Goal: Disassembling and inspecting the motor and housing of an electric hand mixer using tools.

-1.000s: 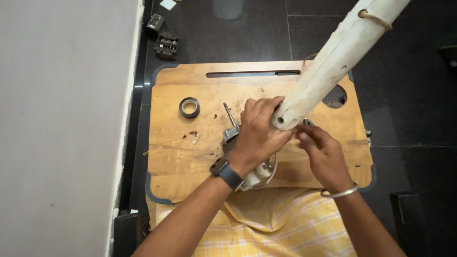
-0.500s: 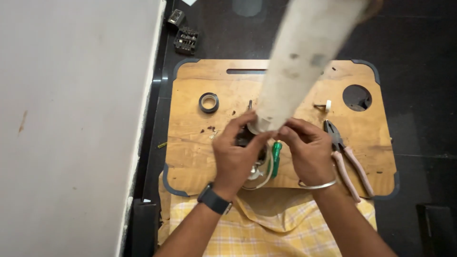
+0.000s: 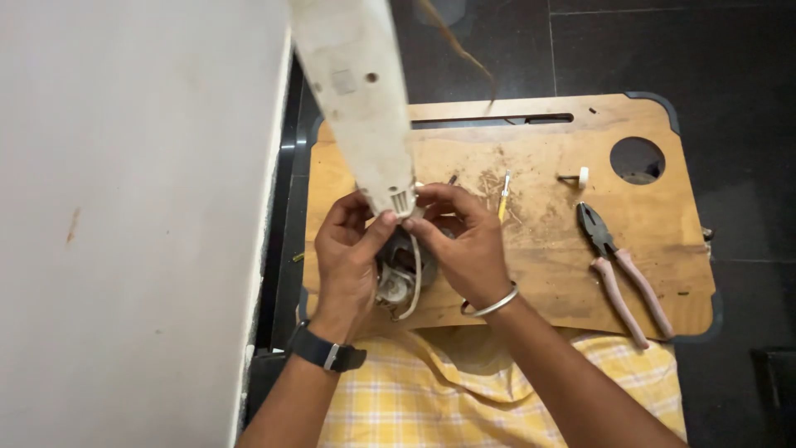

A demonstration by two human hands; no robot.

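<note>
Wood first: your tray [image 3: 531,249] lies across your lap, with pliers [image 3: 618,270] resting well off to your right. Above it rises a long white plastic casing [image 3: 356,91], tilted toward you, its lower end over a small metal motor part [image 3: 398,278]. Your left hand [image 3: 344,253] pinches that lower end, fingers closed on it; your right hand [image 3: 464,241] grips it opposite. It looks stiff but top-heavy, so hold low, near the slotted end.
</note>
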